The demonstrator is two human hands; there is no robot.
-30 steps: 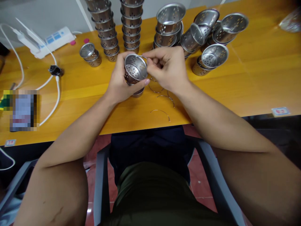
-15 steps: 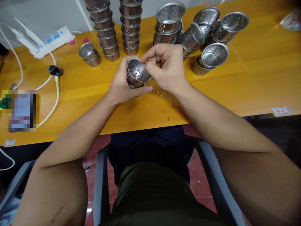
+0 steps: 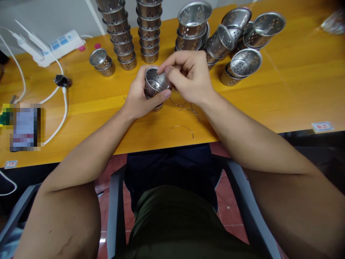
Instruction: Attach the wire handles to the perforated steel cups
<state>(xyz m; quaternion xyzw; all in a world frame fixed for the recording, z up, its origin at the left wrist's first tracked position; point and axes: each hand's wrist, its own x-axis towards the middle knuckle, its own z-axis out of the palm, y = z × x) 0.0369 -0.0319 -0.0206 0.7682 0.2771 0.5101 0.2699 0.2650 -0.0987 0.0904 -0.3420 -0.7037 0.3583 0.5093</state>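
A perforated stainless steel cup (image 3: 154,80) is tilted a little toward me above the table, with the base of another metal piece showing beneath it. My left hand (image 3: 141,95) wraps round its left side, thumb across the front. At the cup's right rim, my right hand (image 3: 188,73) is closed in a pinch, the index fingertip reaching over the rim. Whatever lies between those fingers is hidden. Just below my hands, several thin curved wires (image 3: 184,126) lie on the wooden table (image 3: 140,135).
Two tall stacks of perforated cups (image 3: 121,37) stand at the back, with a short stack (image 3: 102,63) to their left. More nested cups (image 3: 194,21) crowd the back right. A power strip (image 3: 60,46), white cables and a blurred phone (image 3: 27,127) are on the left.
My right thumb has moved up to the cup's rim, and the right hand has shifted slightly left. My left thumb has risen along the cup's front.
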